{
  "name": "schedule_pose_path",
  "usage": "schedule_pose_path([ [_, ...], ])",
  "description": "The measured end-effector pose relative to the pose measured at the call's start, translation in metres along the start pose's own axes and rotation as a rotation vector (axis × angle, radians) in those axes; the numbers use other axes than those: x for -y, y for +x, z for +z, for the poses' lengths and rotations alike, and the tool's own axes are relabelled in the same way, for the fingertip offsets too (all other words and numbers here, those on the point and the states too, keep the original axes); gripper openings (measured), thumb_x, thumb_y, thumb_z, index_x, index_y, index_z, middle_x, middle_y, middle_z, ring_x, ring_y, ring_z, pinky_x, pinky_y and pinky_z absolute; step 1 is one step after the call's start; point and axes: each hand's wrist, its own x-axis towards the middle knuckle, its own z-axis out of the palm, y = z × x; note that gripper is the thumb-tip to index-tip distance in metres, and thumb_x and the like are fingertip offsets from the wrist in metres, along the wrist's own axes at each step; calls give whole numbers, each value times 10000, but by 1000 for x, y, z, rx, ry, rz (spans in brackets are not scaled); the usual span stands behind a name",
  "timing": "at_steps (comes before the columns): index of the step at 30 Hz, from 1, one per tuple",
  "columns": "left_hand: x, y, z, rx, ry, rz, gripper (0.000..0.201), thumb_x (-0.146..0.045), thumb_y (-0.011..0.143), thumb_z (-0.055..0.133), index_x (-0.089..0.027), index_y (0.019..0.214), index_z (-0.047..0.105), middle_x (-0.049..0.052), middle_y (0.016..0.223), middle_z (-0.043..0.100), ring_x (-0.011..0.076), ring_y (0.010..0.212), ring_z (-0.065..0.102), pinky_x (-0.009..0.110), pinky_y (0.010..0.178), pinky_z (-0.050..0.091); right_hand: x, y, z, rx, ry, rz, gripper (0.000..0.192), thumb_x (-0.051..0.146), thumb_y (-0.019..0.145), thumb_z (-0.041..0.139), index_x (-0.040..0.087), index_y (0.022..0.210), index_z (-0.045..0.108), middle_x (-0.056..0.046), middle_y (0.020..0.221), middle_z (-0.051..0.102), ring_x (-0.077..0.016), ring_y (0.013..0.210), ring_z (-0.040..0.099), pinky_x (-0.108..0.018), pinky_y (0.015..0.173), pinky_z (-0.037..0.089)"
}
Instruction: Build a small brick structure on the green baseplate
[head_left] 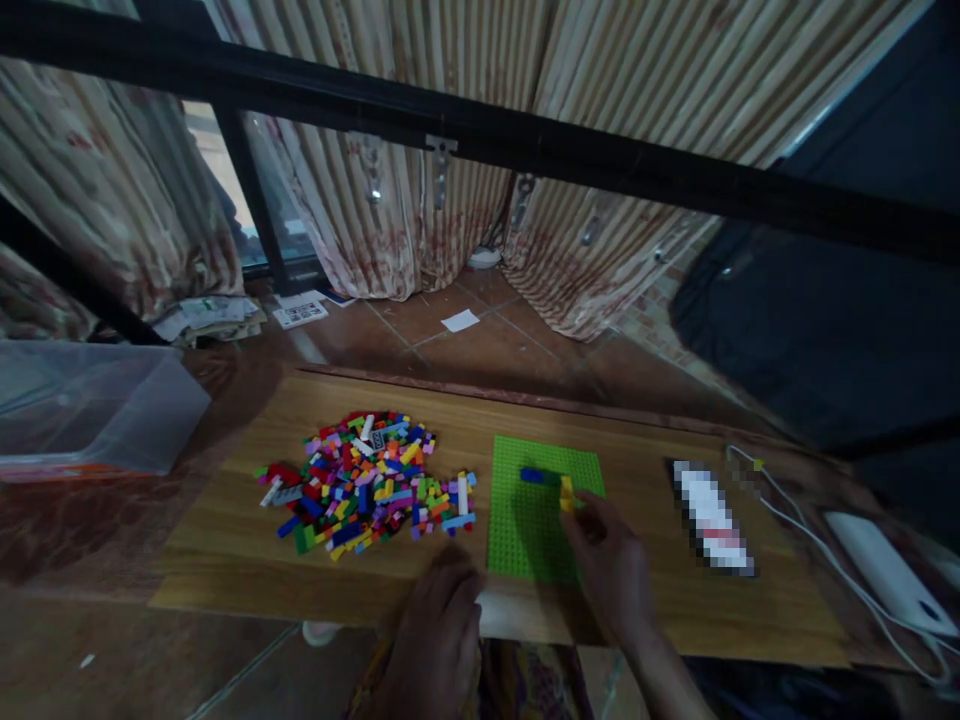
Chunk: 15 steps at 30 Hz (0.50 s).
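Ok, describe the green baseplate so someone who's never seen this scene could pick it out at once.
Find the long wooden table across the lower part of the view. Right of its big heap of mixed bricks, partly covered by the right hand, lies the green baseplate. Unlike the small, multicoloured bricks, it is one broad, flat, studded sheet.

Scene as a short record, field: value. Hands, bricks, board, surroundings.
left hand: at the table's near edge, no brick visible in it
right hand: fingers at a yellow brick; grip or press unclear
baseplate: green, flat on the wooden table
on baseplate: blue brick, left of the yellow one
loose bricks: mixed-colour pile, left of baseplate
far left: clear plastic bin
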Motion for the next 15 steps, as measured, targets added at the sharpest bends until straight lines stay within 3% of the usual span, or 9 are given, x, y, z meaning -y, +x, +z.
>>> schedule_pose_path([
  [4,-15,12,8,3,47,81,303,-91,863,450,-202,1095,610,84,1090,654,218,1015,615,370,881,541,-30,-25,-13,-51,-68,200,355,444,807,554,190,1045,622,-61,785,706,-222,676,663,-307,594,477],
  [10,-33,58,25,77,40,131,317,-96,857,444,-150,1139,580,118,1119,610,234,1029,584,398,913,514,-10,0,-2,-77,-132,151,310,397,817,544,174,1018,621,-40,759,706,-197,657,654,-270,587,418],
  [15,-36,87,36,206,70,72,375,-84,845,459,-144,1207,536,109,1172,573,246,1100,538,416,979,472,-2,3,9,-95,-224,170,238,345,812,577,192,983,637,-40,786,717,-192,665,649,-252,559,366],
])
